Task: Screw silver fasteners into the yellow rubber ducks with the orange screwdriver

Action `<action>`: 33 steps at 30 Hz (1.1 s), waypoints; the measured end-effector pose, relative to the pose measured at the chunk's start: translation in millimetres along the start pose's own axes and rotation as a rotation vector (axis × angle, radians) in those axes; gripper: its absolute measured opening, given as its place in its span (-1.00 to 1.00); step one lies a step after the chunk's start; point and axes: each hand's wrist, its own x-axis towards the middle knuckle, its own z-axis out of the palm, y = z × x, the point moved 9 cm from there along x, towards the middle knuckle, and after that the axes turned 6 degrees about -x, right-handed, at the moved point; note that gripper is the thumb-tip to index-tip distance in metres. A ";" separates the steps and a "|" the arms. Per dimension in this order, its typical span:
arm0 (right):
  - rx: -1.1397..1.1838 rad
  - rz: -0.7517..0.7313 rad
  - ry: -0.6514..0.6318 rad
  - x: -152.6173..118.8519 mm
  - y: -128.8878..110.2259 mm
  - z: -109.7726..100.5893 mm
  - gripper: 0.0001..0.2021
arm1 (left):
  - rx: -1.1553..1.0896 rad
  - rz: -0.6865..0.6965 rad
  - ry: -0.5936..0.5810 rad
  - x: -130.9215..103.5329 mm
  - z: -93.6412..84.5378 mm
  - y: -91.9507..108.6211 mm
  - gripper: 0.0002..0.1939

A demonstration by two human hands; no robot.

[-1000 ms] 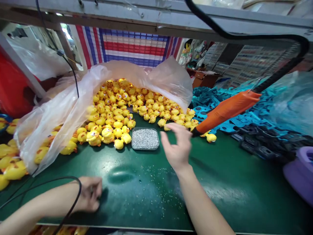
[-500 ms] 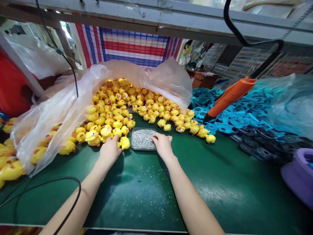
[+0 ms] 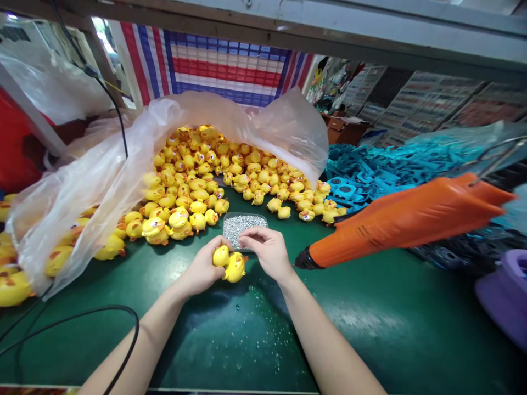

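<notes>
At the far left of my feed, a pale plastic bag (image 3: pixel 102 181) drapes over a heap of yellow ducks (image 3: pixel 197 181); I can't tell whether any are finished. The left hand (image 3: pixel 202 269) grips a single duck (image 3: pixel 236 267) between thumb and fingers, just in front of the clear tray (image 3: pixel 224 222) of silver bits (image 3: pixel 242 225). At the tray, the right hand (image 3: pixel 269 253) has its fingertips bunched; I can't tell if they pinch anything. Further right, the orange tool (image 3: pixel 407 219) hangs untouched, so I'd judge this duck barely begun, the heap all left
</notes>
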 end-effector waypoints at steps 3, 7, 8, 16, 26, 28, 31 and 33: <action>0.039 -0.034 -0.057 -7.8 -11.0 14.7 -0.93 | -0.067 -0.002 -0.015 -1.6 5.8 0.9 -0.62; 0.011 -0.066 -0.089 -10.9 -11.7 23.9 -0.97 | -0.081 0.032 0.000 -2.6 6.5 4.8 -0.70; 0.001 -0.056 -0.094 -10.8 -8.7 25.0 -0.97 | -0.082 0.041 0.008 -2.7 6.2 5.9 -0.71; 0.053 0.030 -0.141 -10.1 4.8 28.2 -0.93 | -0.065 0.057 0.053 -2.4 5.3 10.3 -0.71; 0.092 0.081 -0.142 -6.4 3.0 18.2 -0.91 | -0.212 -0.015 0.162 -3.7 -5.1 7.1 -0.66; 0.039 0.079 -0.198 -6.9 2.4 20.1 -0.91 | -0.234 -0.013 0.205 -4.2 -9.9 7.9 -0.65; -0.038 0.063 -0.276 -9.6 1.7 24.3 -0.92 | -0.233 -0.008 0.252 -5.0 -14.8 9.5 -0.64; -0.069 0.047 -0.299 -11.1 0.7 25.0 -0.93 | -0.229 -0.011 0.267 -5.4 -15.9 9.5 -0.63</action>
